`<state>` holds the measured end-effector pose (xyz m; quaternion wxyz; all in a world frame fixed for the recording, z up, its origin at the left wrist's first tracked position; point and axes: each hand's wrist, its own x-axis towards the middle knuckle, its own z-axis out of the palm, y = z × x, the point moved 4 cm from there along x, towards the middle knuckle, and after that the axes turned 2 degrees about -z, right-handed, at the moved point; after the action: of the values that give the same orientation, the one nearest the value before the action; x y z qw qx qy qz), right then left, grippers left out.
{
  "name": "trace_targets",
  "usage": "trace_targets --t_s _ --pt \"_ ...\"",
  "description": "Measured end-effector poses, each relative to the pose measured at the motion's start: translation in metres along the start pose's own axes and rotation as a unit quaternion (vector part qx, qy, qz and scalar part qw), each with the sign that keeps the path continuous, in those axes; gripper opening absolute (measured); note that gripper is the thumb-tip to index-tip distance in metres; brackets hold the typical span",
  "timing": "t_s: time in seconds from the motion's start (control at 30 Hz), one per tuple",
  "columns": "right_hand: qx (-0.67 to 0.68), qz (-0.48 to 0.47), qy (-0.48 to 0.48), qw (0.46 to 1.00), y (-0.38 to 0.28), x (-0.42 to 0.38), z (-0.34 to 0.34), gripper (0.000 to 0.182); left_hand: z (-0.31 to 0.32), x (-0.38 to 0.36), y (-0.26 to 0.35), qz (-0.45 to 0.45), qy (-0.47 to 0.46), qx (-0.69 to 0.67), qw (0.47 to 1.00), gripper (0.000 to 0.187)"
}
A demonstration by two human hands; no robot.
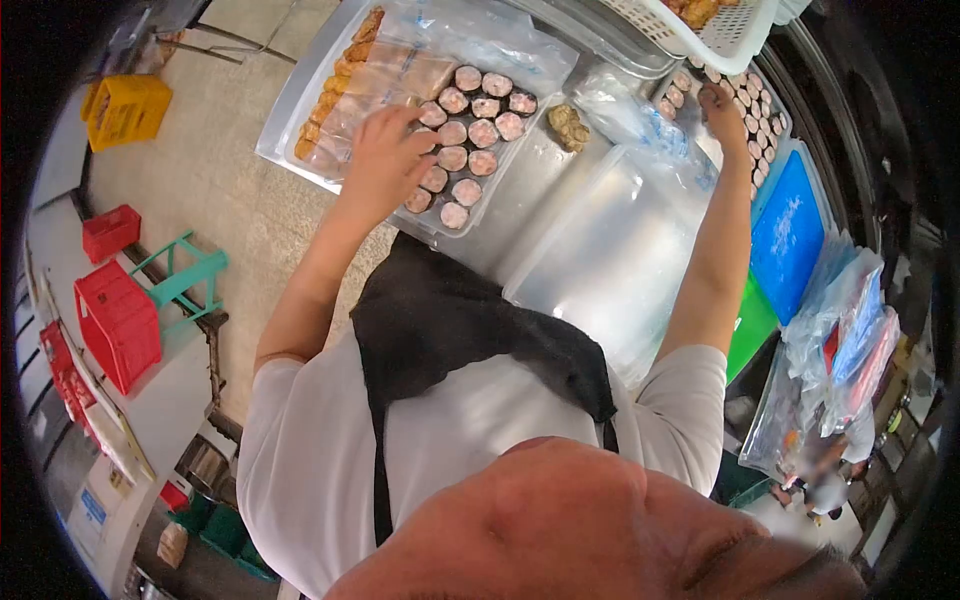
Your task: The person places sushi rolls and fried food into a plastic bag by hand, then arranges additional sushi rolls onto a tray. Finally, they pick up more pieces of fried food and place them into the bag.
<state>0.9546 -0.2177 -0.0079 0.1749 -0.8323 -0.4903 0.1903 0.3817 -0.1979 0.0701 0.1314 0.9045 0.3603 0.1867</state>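
Observation:
My left hand (385,155) reaches over a tray (455,228) of round seaweed rolls (483,132) with pale pink filling. Its fingers are spread, the tips right at the rolls on the tray's left side. Beside that hand, golden-brown fried pieces (335,85) lie in a row, partly under clear plastic film (480,35). Far to the right, my right hand (722,115) is over a second tray (783,105) of similar pink rolls (755,115). Its fingers are drawn together; I cannot tell what they hold.
A brown clump (568,128) lies on the metal counter between the trays. Crumpled clear plastic (620,105) and a translucent lid (600,250) are near it. A white basket (735,45) stands at the back; blue (787,235) and green (752,325) boards lie right. Red crates (118,325) stand left.

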Motion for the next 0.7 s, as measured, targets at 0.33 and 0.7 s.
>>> trace_targets --t_s 0.33,0.7 --pt "0.541 0.014 0.008 0.841 -0.141 -0.174 -0.036 0.039 0.049 0.052 0.004 0.102 -0.062 -0.082 0.989 0.03" --pt "0.038 -0.158 0.009 0.987 -0.299 -0.229 0.116 0.034 0.059 0.075 0.012 0.092 -0.114 -0.05 0.988 0.042"
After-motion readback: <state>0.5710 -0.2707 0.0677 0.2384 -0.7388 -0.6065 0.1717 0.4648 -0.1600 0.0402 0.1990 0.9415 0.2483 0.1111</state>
